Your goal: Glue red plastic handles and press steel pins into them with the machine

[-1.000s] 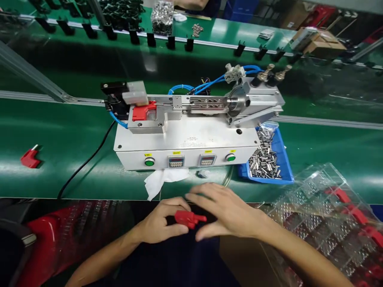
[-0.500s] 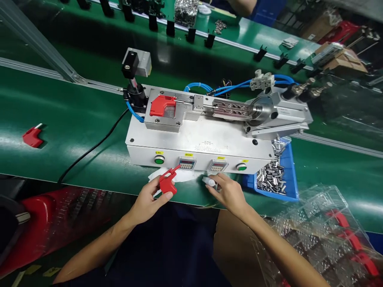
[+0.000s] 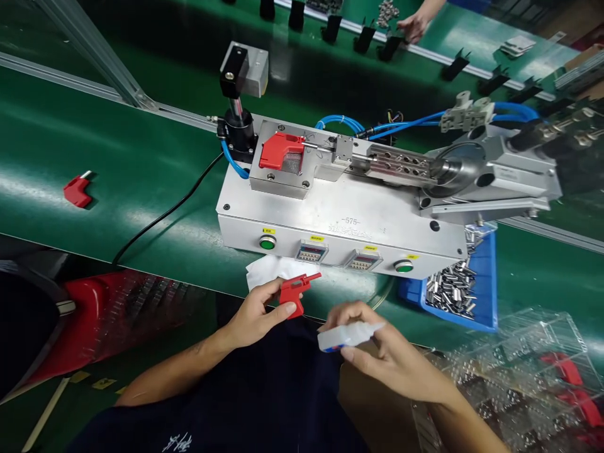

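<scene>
- Two hands are engaged; the left hand (image 3: 257,311) closes thumb and fingers on a red plastic part (image 3: 293,290), held in the air just off the near edge of the bench (image 3: 141,163), its thin prong pointing right and slightly up.
- The right hand (image 3: 382,352) is curled about a small white bottle (image 3: 346,335), thumb beneath, fingers on top; the bottle lies nearly level, just below and right of the red plastic part, not touching it.
- Judgement: hold the left wrist steady and move only the bottle, so that contact falls where intended; which end carries the tip cannot be told.
- Grip the red plastic part by its body and leave the prong free; a light squeeze on the bottle is probably enough.
- Work above the white cloth (image 3: 268,269) at the foot of the press fixture (image 3: 340,220), which would catch a drip; stay clear of its green buttons (image 3: 267,242).
- One seated red part (image 3: 280,151) occupies the fixture nest; a loose red part (image 3: 78,190) lies on the bench well to the left; a blue tray (image 3: 488,302) of metal pins (image 3: 450,289) stands at the right.
</scene>
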`<state>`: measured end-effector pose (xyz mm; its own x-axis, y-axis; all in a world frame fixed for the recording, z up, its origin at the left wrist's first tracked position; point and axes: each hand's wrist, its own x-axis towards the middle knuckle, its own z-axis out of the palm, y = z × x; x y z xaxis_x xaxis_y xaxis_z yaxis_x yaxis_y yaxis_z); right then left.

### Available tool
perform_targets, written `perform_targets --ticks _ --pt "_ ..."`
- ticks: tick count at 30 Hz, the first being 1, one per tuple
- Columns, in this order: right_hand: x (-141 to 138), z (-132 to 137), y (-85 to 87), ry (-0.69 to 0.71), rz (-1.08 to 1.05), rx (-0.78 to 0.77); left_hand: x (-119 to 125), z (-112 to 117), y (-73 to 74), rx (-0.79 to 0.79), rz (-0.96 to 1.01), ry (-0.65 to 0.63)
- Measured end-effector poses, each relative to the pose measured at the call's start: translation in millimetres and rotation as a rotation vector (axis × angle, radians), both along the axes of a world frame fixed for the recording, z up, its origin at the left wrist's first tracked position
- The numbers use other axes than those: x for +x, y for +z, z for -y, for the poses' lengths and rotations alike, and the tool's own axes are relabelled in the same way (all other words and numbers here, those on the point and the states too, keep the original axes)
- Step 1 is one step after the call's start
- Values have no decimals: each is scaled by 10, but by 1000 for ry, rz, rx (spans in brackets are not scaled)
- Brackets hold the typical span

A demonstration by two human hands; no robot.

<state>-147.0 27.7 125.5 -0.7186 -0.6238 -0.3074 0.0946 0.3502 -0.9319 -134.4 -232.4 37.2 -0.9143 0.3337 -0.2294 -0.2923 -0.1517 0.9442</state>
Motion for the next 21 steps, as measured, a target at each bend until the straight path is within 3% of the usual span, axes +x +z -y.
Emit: perform_targets --ticks 3,5,12,21 --pt "40 57 -3 220 87 -82 2 14 -12 3 -8 30" --pt "62 96 2 253 118 -70 2 20 -19 8 -14 43" --pt "4 114 8 -135 150 2 2 15 8 7 -100 20" --pt "-26 163 -81 -260 93 72 35 42 13 -50 -151 12"
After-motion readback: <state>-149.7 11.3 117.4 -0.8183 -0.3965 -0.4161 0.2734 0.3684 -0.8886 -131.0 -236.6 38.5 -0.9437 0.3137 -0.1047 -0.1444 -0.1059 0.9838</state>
